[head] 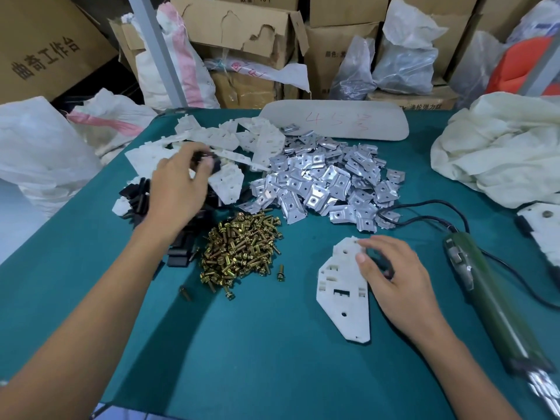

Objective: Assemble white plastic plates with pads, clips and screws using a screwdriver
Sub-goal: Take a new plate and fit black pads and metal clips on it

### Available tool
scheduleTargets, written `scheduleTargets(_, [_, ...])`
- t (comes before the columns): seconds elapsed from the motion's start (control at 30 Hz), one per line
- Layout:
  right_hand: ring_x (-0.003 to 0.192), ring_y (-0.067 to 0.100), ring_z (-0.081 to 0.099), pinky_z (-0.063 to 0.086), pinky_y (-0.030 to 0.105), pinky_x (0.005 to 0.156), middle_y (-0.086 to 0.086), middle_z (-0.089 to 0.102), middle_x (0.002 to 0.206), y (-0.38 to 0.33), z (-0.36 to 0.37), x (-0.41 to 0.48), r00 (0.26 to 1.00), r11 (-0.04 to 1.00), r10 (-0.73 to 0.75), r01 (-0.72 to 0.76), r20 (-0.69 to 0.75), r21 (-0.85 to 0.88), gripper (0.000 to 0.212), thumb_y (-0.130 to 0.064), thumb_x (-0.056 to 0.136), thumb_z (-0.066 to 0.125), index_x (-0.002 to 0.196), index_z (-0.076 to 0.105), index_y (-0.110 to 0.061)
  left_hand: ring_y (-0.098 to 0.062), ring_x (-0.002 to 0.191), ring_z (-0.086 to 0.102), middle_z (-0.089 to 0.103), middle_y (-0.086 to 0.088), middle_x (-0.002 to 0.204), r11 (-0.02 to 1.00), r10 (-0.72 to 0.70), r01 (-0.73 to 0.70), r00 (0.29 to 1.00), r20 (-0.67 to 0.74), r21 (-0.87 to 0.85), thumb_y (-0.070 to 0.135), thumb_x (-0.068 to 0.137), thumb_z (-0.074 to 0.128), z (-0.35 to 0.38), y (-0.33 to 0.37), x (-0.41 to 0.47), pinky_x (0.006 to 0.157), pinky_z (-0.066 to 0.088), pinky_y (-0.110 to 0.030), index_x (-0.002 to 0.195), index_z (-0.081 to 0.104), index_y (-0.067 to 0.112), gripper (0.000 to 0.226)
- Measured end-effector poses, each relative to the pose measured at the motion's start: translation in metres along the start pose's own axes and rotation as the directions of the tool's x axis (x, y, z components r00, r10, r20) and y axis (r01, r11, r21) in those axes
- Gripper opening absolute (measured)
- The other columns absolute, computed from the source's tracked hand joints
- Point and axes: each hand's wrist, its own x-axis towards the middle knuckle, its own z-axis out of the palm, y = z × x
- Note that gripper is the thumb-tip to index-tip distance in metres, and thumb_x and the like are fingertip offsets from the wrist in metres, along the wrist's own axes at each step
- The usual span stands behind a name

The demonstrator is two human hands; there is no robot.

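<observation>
Left of centre, the left hand (pixel 178 189) pinches one small black pad (pixel 209 160) over the heap of black pads (pixel 177 256); a loose pinch could drop it. Mid-frame lie brass-coloured screws (pixel 239 253) and bent silver metal clips (pixel 327 183), both uncountable. Lower right, the right hand (pixel 397 280) grips one flat white plastic plate (pixel 345 298) with curled fingers; one green electric screwdriver (pixel 485 292) lies beside

From my feed I read "曲奇工作台" printed in black on the big cardboard box (pixel 45 60) at far left. A top box (pixel 257 1) shows "10个", and another carton (pixel 335 54) shows "颜色:". The beige oval board (pixel 378 122) bears red handwriting, roughly "45号". The print on the low carton (pixel 424 107) is only partly legible.
</observation>
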Motion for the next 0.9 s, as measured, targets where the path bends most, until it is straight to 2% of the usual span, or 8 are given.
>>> scheduleTargets(0.1, [0.092,0.003,0.060,0.045,0.012,0.080,-0.018,0.067,0.111,-0.007,-0.003,0.002,0.995,0.981,0.014,0.006,-0.099,0.192,0.017,-0.049,0.093,0.066,0.110,0.070,-0.046,0.004,0.076,0.062,0.062,0.021,0.093,0.964,0.138,-0.084,0.970,0.201,-0.252,0.039,0.102,0.051,0.021,0.060,-0.055,0.058,0.046,-0.008,0.119,0.057,0.041,0.018])
scheduleTargets(0.2, [0.086,0.007,0.065,0.051,0.014,0.079,-0.008,0.075,0.103,-0.017,-0.006,0.002,0.999,0.869,0.024,-0.034,0.028,0.493,0.024,-0.033,0.087,0.081,0.109,0.074,-0.038,0.001,0.083,0.059,0.065,0.021,0.096,0.917,0.234,-0.087,0.908,0.347,-0.389,0.039,0.101,0.054,0.060,0.104,-0.101,0.064,0.039,-0.008,0.118,0.059,0.043,0.018])
scheduleTargets(0.37, [0.073,0.006,0.063,0.052,0.021,0.070,-0.010,0.070,0.080,-0.016,-0.014,0.004,0.990,0.816,0.138,-0.101,-0.022,0.569,0.027,-0.011,0.082,0.085,0.083,0.067,-0.030,-0.005,0.082,0.061,0.066,0.019,0.093,0.851,0.221,0.051,0.868,0.446,-0.522,0.038,0.100,0.057,0.087,0.122,-0.116,0.067,0.048,-0.016,0.117,0.061,0.043,0.018])
scheduleTargets(0.5, [0.057,0.012,0.054,0.045,0.025,0.055,-0.006,0.062,0.067,-0.011,-0.021,0.009,0.960,0.763,0.280,-0.206,-0.026,0.612,0.026,-0.014,0.077,0.075,0.071,0.059,-0.032,0.003,0.099,0.055,0.064,0.025,0.105,0.962,0.238,-0.161,0.891,0.387,-0.220,0.042,0.102,0.052,0.090,0.099,-0.098,0.081,0.042,-0.016,0.127,0.058,0.037,0.027])
scheduleTargets(0.63, [0.053,0.014,0.052,0.044,0.027,0.051,0.000,0.064,0.070,-0.006,-0.023,0.011,0.945,0.756,0.327,-0.268,0.010,0.597,0.028,-0.018,0.075,0.062,0.094,0.064,-0.038,-0.034,0.134,0.032,0.042,-0.013,0.150,0.932,0.158,-0.280,0.886,0.436,0.230,0.044,0.101,0.051,0.096,0.083,-0.103,0.112,0.024,-0.041,0.137,0.059,0.032,0.039])
scheduleTargets(0.73, [0.055,0.011,0.052,0.045,0.019,0.052,-0.001,0.067,0.070,-0.005,-0.024,0.012,0.946,0.770,0.323,-0.267,0.008,0.580,0.028,-0.021,0.075,0.060,0.092,0.074,-0.038,-0.027,0.117,0.033,0.051,-0.011,0.129,0.939,0.226,-0.290,0.926,0.301,0.185,0.062,0.094,0.045,0.099,0.095,-0.125,0.102,0.026,-0.036,0.128,0.065,0.021,0.057])
scheduleTargets(0.83, [0.055,0.011,0.055,0.047,0.022,0.053,-0.005,0.069,0.069,-0.005,-0.023,0.013,0.935,0.731,0.354,-0.290,0.020,0.618,0.019,-0.023,0.074,0.072,0.077,0.065,-0.040,-0.018,0.104,0.025,0.040,0.002,0.112,0.945,0.152,-0.255,0.899,0.412,0.207,0.088,0.079,0.027,0.109,0.109,-0.141,0.092,0.020,-0.030,0.112,0.065,0.023,0.083])
scheduleTargets(0.9, [0.056,0.012,0.056,0.047,0.026,0.057,-0.003,0.069,0.071,-0.002,-0.023,0.012,0.929,0.719,0.370,-0.302,0.024,0.626,0.022,-0.017,0.078,0.073,0.082,0.062,-0.036,-0.013,0.103,0.019,0.032,0.008,0.112,0.969,0.117,-0.200,0.889,0.443,0.145,0.090,0.074,0.035,0.116,0.111,-0.141,0.093,0.021,-0.027,0.106,0.062,0.026,0.077])
